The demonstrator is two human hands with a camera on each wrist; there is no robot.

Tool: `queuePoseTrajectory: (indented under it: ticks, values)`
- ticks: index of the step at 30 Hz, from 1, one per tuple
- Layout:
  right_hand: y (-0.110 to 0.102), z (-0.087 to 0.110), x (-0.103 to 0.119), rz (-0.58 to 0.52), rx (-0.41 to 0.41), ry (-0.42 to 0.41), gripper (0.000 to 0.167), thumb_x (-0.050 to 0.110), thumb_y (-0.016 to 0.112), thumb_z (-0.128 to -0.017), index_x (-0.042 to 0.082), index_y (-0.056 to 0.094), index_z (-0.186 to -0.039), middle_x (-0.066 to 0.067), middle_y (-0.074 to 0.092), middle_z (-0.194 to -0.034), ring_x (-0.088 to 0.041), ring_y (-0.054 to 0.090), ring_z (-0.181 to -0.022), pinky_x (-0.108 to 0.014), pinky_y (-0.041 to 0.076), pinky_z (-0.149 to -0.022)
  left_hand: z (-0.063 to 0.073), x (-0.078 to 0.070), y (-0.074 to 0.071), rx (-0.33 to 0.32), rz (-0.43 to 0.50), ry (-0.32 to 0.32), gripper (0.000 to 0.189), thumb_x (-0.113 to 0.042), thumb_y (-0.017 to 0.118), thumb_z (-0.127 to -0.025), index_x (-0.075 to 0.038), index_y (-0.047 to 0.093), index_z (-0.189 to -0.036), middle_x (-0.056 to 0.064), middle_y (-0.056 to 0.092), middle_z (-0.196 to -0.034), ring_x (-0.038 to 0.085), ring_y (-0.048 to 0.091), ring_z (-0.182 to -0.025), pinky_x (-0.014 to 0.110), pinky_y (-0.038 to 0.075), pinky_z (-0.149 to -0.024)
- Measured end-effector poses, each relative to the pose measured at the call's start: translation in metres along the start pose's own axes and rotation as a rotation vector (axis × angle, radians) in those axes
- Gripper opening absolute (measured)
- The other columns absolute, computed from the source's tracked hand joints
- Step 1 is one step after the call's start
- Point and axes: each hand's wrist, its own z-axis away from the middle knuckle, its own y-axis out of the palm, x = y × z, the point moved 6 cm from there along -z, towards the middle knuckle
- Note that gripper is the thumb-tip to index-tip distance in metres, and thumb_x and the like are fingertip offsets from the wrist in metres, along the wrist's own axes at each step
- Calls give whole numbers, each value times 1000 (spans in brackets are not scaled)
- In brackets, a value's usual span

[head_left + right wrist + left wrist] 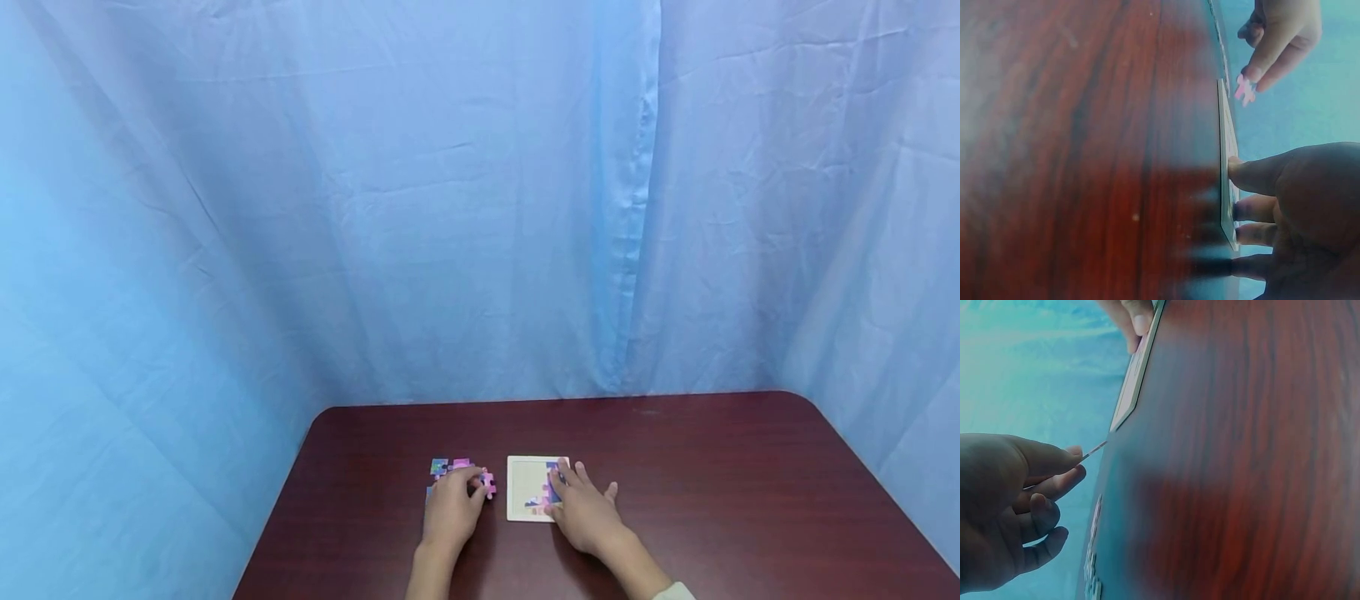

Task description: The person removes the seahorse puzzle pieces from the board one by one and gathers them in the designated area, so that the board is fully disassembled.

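Between thumb and index finger my left hand (452,510) pinches a pink jigsaw piece (489,483), held above the table just left of the puzzle tray. In the right wrist view that pink piece (1245,91) hangs from the fingertips. My right hand (587,510) rests on the right side of the cream puzzle tray (520,513), its fingers spread and touching the tray and the pieces in it. Purple and pink pieces (542,503) lie along the tray's right side and bottom; the hand hides some of them. Bare backing shows at the tray's upper left.
Several loose jigsaw pieces (439,467) lie on the table beyond and under my left hand, which partly covers them. The dark red-brown wooden table (720,483) has rounded far corners. Blue curtains (465,208) hang behind it and at both sides.
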Motion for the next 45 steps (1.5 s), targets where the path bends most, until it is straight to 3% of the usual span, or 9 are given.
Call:
queuePoseTrajectory:
  ticks: [10, 26, 40, 45]
  values:
    - [-1, 2, 0, -3, 17, 5, 62, 31, 66, -103, 5, 50, -156, -19, 33, -172, -47, 27, -160, -92, 13, -108, 4, 16, -15, 25, -78, -8, 25, -13, 87, -83, -11, 82, -107, -4, 77, -84, 19, 75, -81, 42, 55, -73]
    - [0, 3, 1, -14, 17, 8, 62, 31, 67, -102, 5, 50, -156, -19, 34, -172, -46, 27, -160, -92, 12, -110, 3, 31, -17, 75, -95, -100, 21, -14, 84, -86, -9, 82, -107, -2, 74, -86, 22, 74, -84, 46, 55, -76]
    - [0, 2, 0, -7, 18, 6, 62, 31, 66, -103, 5, 50, -156, -19, 33, -172, -47, 27, -160, -92, 12, -110, 2, 34, -19, 96, -90, -163, 26, -13, 83, -89, -9, 81, -114, 4, 77, -101, 27, 75, -98, 51, 56, -84]
    - [-1, 2, 0, -4, 15, 4, 61, 31, 66, -103, 5, 50, -156, -20, 33, -172, -47, 27, -160, -92, 13, -109, 2, 33, -19, 83, -88, -159, 28, -11, 83, -87, -10, 80, -115, 8, 77, -111, 30, 76, -102, 53, 56, -85]
